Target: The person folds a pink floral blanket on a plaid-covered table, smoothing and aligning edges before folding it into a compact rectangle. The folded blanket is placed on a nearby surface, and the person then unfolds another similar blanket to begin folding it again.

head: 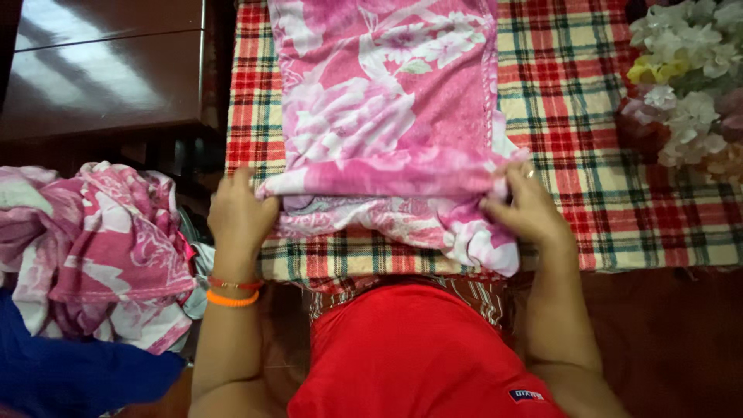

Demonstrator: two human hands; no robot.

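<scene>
Pink floral towel point(387, 101): one; left hand point(238, 217), right hand point(526, 209) fingers pinching its folded edge, seemingly closed.

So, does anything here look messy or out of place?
Only slightly: the pink floral cloth bunches unevenly under the right hand, its corner drooping over the table edge, and similar cloths lie crumpled at left.

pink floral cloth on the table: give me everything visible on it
The pink floral cloth looks like soft woven fabric, printed with white and pale flowers. It lies flat along the plaid tablecloth, its far end out of frame, its near end folded into a thick layered edge. The left hand grips the near left corner, the right hand pinches the bunched right corner, which droops toward the table edge.
</scene>
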